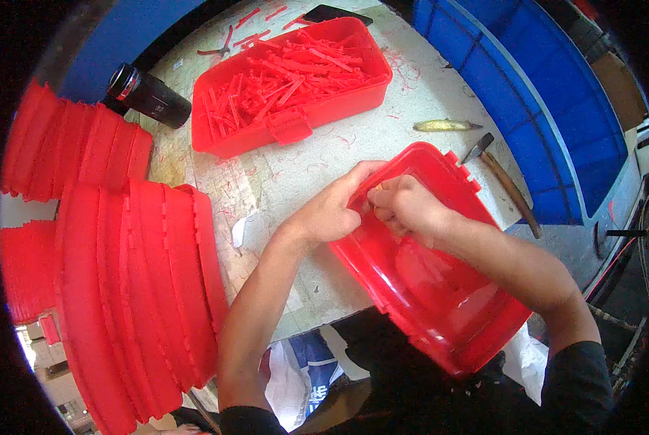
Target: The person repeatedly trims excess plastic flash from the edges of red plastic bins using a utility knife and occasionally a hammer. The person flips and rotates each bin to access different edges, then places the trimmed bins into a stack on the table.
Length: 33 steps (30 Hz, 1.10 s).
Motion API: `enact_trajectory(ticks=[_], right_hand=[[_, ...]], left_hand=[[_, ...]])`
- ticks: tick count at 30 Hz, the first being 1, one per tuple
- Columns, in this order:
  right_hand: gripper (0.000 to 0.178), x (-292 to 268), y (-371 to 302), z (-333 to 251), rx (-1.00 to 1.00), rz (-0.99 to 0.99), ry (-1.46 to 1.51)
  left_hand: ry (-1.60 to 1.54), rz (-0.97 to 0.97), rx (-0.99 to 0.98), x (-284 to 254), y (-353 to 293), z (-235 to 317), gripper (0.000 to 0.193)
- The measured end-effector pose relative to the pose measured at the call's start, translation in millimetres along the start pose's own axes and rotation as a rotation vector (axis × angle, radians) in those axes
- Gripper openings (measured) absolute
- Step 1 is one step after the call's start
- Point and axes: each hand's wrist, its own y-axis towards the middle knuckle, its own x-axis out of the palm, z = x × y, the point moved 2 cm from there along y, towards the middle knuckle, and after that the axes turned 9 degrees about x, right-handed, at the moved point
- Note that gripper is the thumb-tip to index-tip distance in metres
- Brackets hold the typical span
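Fingers (365,171) of the left hand (329,209) grip a red tub (458,319); right hand (413,204) curls inside, grasp unclear.

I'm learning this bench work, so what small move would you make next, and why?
I'd probably draw the curled right hand slightly along the inside of the red plastic shell, with the left hand bracing it: the right sits inside, near the side that the left grips. Whether the right holds anything is unclear.
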Motion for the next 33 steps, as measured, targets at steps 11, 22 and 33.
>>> enact_trajectory(ticks=[11,22,33], right_hand=[[0.013,13,-16,18,-0.673,0.265,-1.188],[0.028,8,3,6,0.03,-0.146,0.181],[0.021,-6,-62,-97,-0.627,0.167,-1.496]], left_hand=[[0.276,0.192,0.191,29,-26,-18,0.098],[0.248,0.338,0.182,33,-27,-20,0.094],[0.735,0.353,0.005,43,-14,-18,0.061]])
